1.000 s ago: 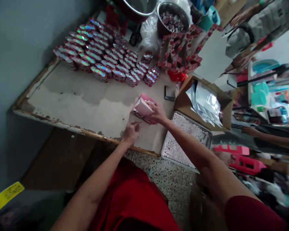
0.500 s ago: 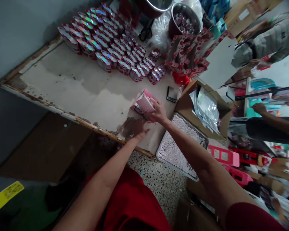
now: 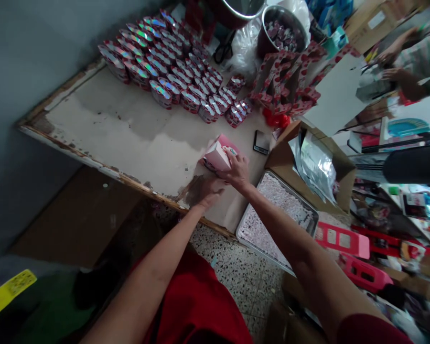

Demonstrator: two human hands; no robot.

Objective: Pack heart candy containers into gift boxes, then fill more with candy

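Observation:
My right hand [image 3: 238, 171] grips a small pink and white box [image 3: 219, 155] that rests tilted on the worn wooden table [image 3: 129, 138]. My left hand [image 3: 207, 190] lies on the table just below the box, fingers stretched toward it and touching its lower edge. Rows of shiny red heart-shaped tins [image 3: 172, 81] stand at the table's far side.
A metal tray of pale small pieces [image 3: 275, 215] sits at the table's right edge beside an open cardboard box of foil bags [image 3: 308, 162]. Red patterned cartons [image 3: 286, 81], a metal bowl of wrapped pieces [image 3: 281, 31] and a small black device [image 3: 261, 142] lie beyond. Other people's arms show at right.
My left hand moved up from the table's front edge and opened out under the pink box. My right hand kept its hold on the box.

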